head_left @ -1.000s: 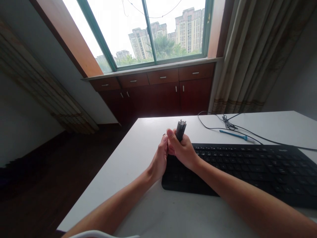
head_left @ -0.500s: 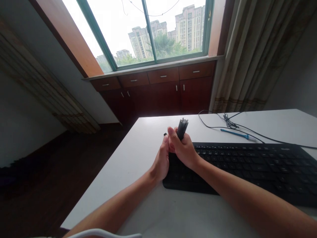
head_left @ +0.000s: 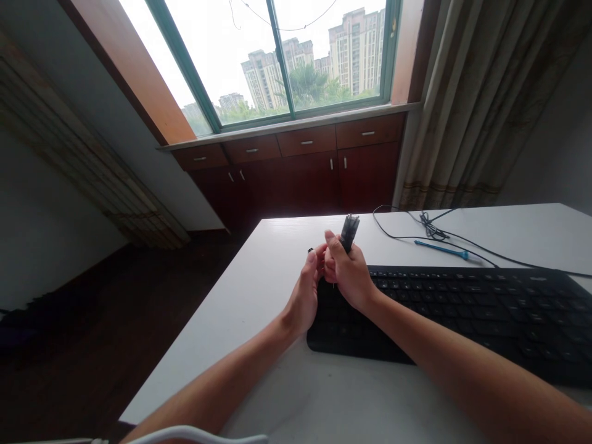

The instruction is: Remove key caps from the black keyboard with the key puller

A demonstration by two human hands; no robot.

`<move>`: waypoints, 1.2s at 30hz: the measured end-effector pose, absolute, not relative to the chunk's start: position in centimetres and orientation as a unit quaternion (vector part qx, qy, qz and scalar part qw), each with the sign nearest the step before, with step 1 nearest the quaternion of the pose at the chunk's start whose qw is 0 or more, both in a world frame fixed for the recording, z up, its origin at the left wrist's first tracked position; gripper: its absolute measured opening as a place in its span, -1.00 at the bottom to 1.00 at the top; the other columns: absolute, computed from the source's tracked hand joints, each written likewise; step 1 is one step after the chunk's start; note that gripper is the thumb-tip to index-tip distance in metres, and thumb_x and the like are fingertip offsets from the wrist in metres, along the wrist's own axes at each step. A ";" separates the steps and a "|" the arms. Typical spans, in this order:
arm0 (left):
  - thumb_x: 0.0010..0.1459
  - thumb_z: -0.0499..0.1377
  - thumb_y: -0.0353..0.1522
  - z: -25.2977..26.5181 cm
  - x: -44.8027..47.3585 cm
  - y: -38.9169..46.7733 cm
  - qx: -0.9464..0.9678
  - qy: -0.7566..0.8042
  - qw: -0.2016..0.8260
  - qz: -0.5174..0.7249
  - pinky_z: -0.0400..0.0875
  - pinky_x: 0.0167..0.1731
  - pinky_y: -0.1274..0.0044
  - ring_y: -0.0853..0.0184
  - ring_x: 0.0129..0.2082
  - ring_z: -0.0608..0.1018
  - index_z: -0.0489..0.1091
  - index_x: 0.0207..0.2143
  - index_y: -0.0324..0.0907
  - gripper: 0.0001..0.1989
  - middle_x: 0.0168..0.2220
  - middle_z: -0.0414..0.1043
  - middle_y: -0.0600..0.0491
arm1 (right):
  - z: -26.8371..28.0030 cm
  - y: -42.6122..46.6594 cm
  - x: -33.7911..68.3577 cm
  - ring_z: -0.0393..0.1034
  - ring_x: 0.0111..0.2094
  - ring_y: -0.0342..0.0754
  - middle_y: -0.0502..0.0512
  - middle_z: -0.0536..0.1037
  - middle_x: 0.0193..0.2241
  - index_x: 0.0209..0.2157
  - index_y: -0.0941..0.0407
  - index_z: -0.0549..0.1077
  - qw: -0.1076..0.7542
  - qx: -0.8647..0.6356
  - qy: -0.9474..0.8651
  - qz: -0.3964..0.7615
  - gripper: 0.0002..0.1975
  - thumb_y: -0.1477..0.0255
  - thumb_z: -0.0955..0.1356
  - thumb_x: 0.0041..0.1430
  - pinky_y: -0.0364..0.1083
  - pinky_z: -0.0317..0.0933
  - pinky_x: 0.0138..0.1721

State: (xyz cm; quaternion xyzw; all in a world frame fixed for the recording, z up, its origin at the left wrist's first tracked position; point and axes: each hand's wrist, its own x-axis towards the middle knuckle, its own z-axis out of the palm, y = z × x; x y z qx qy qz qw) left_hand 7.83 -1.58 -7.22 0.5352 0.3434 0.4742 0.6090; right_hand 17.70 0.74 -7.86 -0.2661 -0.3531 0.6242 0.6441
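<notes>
My right hand (head_left: 351,274) is closed around a dark stick-like tool (head_left: 350,232), which points up and away with small prongs at its top end. My left hand (head_left: 305,293) is closed beside it, thumb against the fingers. A small black piece (head_left: 311,250) pokes out at its fingertips, too small to name. Both hands are above the left end of a black keyboard (head_left: 462,308), with the fingers close together. The lower part of the tool is hidden in the right fist.
A white desk (head_left: 222,345) carries the keyboard. Behind it lie a coiled black cable (head_left: 431,229) and a slim blue tool (head_left: 441,249). A white curved strip (head_left: 194,433) crosses the bottom edge. Red-brown cabinets (head_left: 296,182) stand under the window beyond the desk.
My right hand has shifted slightly right with the dark tool, away from the left fingers. My left hand stays almost in place. The view has moved slightly.
</notes>
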 end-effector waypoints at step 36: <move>0.37 -0.03 0.03 -6.9 7.3 -0.2 0.471 0.309 0.664 0.491 0.47 -0.03 0.35 0.10 -0.06 0.59 0.40 0.16 -0.30 -0.36 -0.09 0.58 -0.15 | -8.0 0.5 17.8 0.07 -0.68 -0.24 -0.19 0.17 -0.71 -0.52 0.08 0.22 0.616 -0.251 -0.419 0.618 -0.53 0.08 0.44 0.21 -0.17 0.05 -0.62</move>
